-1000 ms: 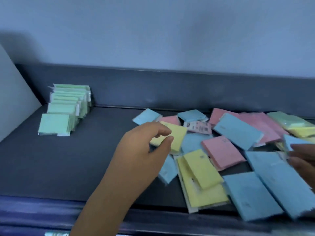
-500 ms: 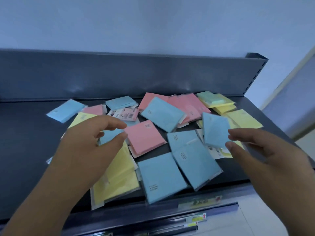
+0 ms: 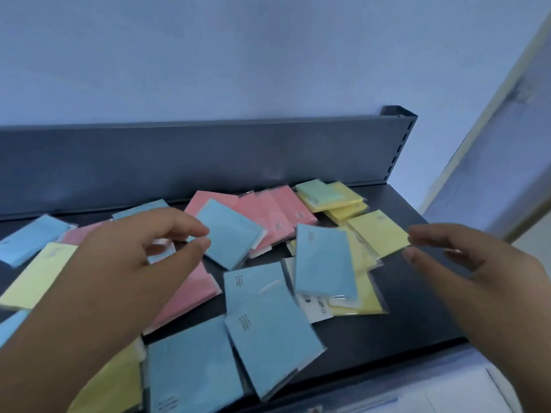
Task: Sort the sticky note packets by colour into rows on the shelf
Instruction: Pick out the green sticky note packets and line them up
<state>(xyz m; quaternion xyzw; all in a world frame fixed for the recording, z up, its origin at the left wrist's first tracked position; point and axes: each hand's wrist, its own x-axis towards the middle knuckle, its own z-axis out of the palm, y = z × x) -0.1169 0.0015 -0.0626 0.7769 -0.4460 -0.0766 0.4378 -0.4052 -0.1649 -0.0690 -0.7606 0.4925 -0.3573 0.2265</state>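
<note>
Dark shelf (image 3: 411, 323) strewn with coloured packets (image 3: 268, 338): left hand (image 3: 134, 263) pinches a blue packet (image 3: 231, 234), right hand (image 3: 477, 269) hovers spread, holding nothing.

A dark shelf (image 3: 414, 296) carries a loose jumble. Blue packets (image 3: 268, 332) lie between the left hand (image 3: 125, 263) and right hand (image 3: 483, 275). Pink packets (image 3: 277, 210) sit beyond them, and yellow packets (image 3: 378, 234) lie beside the right one.

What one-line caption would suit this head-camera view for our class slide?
Left hand and right hand hover over mixed blue, pink, yellow and green sticky note packets on a dark shelf.
</note>
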